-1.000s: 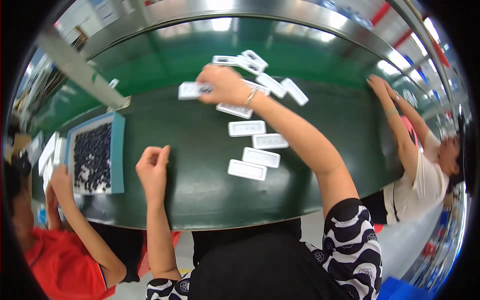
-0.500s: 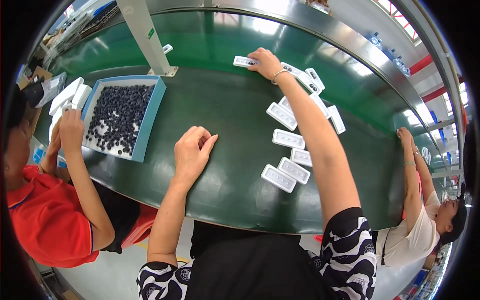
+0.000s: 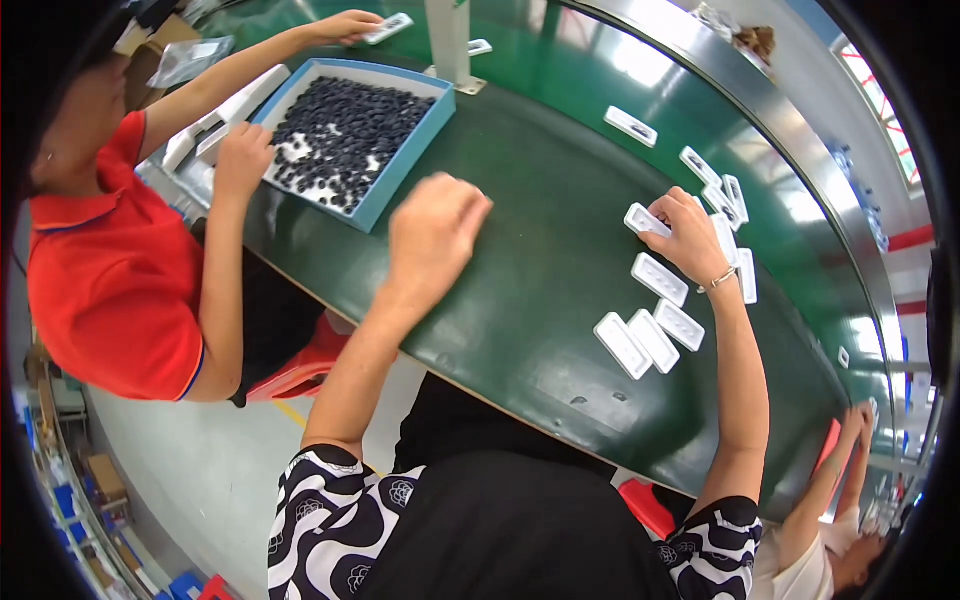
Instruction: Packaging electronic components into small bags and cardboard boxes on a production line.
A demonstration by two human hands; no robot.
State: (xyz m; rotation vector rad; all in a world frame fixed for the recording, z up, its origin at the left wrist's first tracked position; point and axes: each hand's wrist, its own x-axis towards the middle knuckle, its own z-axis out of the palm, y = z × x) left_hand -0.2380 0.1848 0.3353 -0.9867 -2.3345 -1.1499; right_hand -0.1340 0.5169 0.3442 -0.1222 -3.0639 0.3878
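Note:
My right hand (image 3: 688, 238) has its thumb and fingers closed on the edges of a small white tray (image 3: 637, 217), whose hollows it partly covers. Beside and below that hand lie several more white trays with rows of small hollows, such as one tray (image 3: 660, 279) just under it. My left hand (image 3: 432, 232) hovers over the table with curled fingers, a little right of the blue-rimmed box (image 3: 405, 160). The hand is slightly blurred, and what is inside its fingers is hidden. Many small black round pieces (image 3: 350, 125) fill the box.
A co-worker in a red shirt (image 3: 115, 290) sits at the left, one hand on a white tray (image 3: 389, 29). A metal post (image 3: 450, 45) stands behind the box. Trays with dark pieces, including one (image 3: 631, 127), lie along the green belt. Another person works at far right.
My view has turned leftward. My right hand has left the far tray on the belt and come back to a nearer one. My left hand has moved towards the box. The co-worker's arm reaches out.

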